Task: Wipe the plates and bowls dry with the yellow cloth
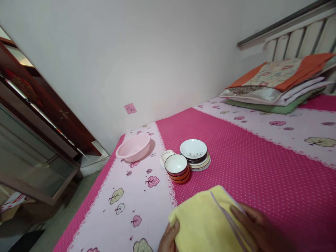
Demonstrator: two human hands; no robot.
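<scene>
A folded yellow towel [202,217] with a pale purple stripe is held up low in the view, above the bed. My left hand [169,238] grips its left edge, with the thumb on top. On the right side, my right hand [253,220] holds the towel, its fingers over the edge and stripe. Part of each hand is hidden by the cloth or cut off by the frame. Beyond the towel stands a stack of orange bowls [177,169] with white insides. Beside them, a white patterned plate [193,148] tops a pile of several plates.
A pink basin [133,148] rests on the bed near the wall. A small white dish [167,155] lies partly behind the bowls. Folded bedding [275,78] is piled at the far right by a radiator [296,38]. The bed's left edge drops to the floor, near a wooden door [52,91].
</scene>
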